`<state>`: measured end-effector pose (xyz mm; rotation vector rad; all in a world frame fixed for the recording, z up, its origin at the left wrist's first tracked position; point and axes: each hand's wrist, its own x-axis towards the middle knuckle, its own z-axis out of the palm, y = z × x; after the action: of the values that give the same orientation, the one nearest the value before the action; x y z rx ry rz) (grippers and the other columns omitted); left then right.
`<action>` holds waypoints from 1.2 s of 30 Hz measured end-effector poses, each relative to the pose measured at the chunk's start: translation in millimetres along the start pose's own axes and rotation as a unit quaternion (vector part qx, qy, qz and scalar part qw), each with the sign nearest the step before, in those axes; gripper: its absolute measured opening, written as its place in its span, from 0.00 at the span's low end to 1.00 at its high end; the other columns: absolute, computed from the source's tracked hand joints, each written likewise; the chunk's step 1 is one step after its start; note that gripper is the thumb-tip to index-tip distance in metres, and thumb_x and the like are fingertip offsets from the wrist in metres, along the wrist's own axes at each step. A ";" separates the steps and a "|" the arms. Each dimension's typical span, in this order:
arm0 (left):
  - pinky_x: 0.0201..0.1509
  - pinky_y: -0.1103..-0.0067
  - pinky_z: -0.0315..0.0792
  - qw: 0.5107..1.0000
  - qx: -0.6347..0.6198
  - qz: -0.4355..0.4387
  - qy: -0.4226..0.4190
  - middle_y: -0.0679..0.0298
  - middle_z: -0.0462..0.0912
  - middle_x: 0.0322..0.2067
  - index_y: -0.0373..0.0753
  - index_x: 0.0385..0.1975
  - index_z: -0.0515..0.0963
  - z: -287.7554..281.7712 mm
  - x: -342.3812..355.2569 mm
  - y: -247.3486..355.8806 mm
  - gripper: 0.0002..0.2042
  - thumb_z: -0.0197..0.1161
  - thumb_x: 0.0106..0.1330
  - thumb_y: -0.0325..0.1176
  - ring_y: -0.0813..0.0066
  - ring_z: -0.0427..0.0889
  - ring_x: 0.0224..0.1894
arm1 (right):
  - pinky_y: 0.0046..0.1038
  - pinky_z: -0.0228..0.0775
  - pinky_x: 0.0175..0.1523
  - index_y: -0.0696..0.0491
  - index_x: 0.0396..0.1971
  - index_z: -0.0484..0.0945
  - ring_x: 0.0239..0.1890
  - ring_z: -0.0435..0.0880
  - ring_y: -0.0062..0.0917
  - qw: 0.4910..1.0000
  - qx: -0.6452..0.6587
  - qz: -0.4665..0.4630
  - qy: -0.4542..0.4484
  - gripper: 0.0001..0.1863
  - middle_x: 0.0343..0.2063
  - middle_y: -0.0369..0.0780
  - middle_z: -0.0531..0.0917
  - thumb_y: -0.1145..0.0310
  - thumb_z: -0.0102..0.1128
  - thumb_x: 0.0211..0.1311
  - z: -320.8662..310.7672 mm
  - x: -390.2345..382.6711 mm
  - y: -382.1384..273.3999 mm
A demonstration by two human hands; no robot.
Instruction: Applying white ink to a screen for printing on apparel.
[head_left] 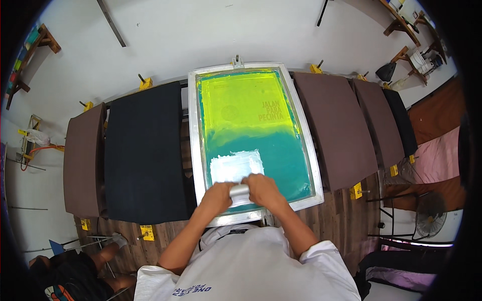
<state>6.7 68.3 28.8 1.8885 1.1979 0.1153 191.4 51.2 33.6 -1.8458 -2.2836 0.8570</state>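
The left hand (217, 196) was closed, fingers curled over the left end of a silver metal squeegee bar (240, 190), and the right hand (263, 189) was closed likewise over its right end; the fingertips were hidden, so how tightly they pressed could not be told. The hands were near each other but apart, with the bar's middle bare between them. The squeegee was at the near end of a rectangular silver metal screen frame (195, 125), left of its centre. Just beyond it lay a ragged patch of white ink (236, 165) on teal mesh (273, 160); yellow-green ink (241, 95) covered the far part. A black fabric-covered panel (143, 150) stood left of the frame, a brown fabric-covered panel (336, 130) right.
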 end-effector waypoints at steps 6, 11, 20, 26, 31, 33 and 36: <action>0.53 0.64 0.75 0.979 0.020 0.145 0.142 0.47 0.79 0.50 0.32 0.52 0.76 21.0 7.4 -29.1 0.25 0.58 0.48 0.15 0.48 0.79 0.52 | 0.40 0.75 0.40 0.51 0.42 0.78 0.47 0.79 0.39 0.997 -0.055 -0.019 0.058 0.18 0.42 0.41 0.79 0.79 0.61 0.47 22.4 7.8 7.0; 0.58 0.62 0.72 0.977 0.138 0.116 0.110 0.45 0.69 0.62 0.33 0.60 0.70 75.9 -49.0 -30.0 0.32 0.60 0.49 0.17 0.48 0.74 0.61 | 0.42 0.71 0.52 0.52 0.45 0.77 0.58 0.73 0.39 0.994 -0.011 -0.040 0.101 0.24 0.51 0.42 0.76 0.82 0.63 0.42 61.0 -59.7 0.2; 0.52 0.64 0.76 0.993 0.020 0.053 0.100 0.45 0.82 0.44 0.34 0.50 0.79 -2.0 3.2 -4.1 0.25 0.57 0.47 0.15 0.47 0.82 0.45 | 0.44 0.76 0.41 0.50 0.37 0.82 0.41 0.83 0.39 0.997 -0.024 -0.046 0.064 0.15 0.36 0.43 0.82 0.79 0.63 0.45 -1.5 8.7 1.3; 0.52 0.64 0.76 0.994 0.047 0.023 0.097 0.46 0.84 0.39 0.37 0.48 0.82 -20.3 48.2 -13.4 0.24 0.59 0.47 0.16 0.44 0.82 0.42 | 0.42 0.77 0.46 0.50 0.36 0.83 0.43 0.83 0.42 0.999 -0.026 0.018 0.011 0.14 0.38 0.44 0.83 0.75 0.65 0.46 -9.8 65.9 12.8; 0.47 0.61 0.78 0.985 0.052 0.068 0.148 0.47 0.84 0.38 0.35 0.44 0.82 2.7 42.2 -28.8 0.20 0.59 0.49 0.15 0.47 0.84 0.39 | 0.41 0.76 0.48 0.52 0.39 0.82 0.44 0.80 0.43 0.998 -0.016 0.008 0.062 0.20 0.38 0.44 0.83 0.78 0.64 0.40 7.4 52.9 15.6; 0.51 0.63 0.76 0.982 0.029 0.073 0.173 0.48 0.83 0.44 0.33 0.47 0.79 16.0 31.2 -31.4 0.24 0.57 0.45 0.12 0.47 0.83 0.43 | 0.40 0.76 0.49 0.54 0.39 0.82 0.45 0.80 0.43 0.996 0.001 -0.005 0.090 0.21 0.39 0.44 0.82 0.79 0.63 0.39 19.3 37.9 14.5; 0.50 0.63 0.77 0.984 0.024 0.068 0.163 0.48 0.83 0.44 0.33 0.46 0.79 26.0 12.7 -24.1 0.24 0.58 0.45 0.12 0.47 0.83 0.43 | 0.40 0.76 0.49 0.54 0.39 0.81 0.46 0.79 0.42 0.997 0.005 -0.004 0.078 0.20 0.40 0.44 0.82 0.79 0.63 0.40 21.0 14.2 8.0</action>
<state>9.6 65.8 -8.6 2.0470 1.2930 0.4897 186.1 57.5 8.2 -1.8277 -2.1870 0.6966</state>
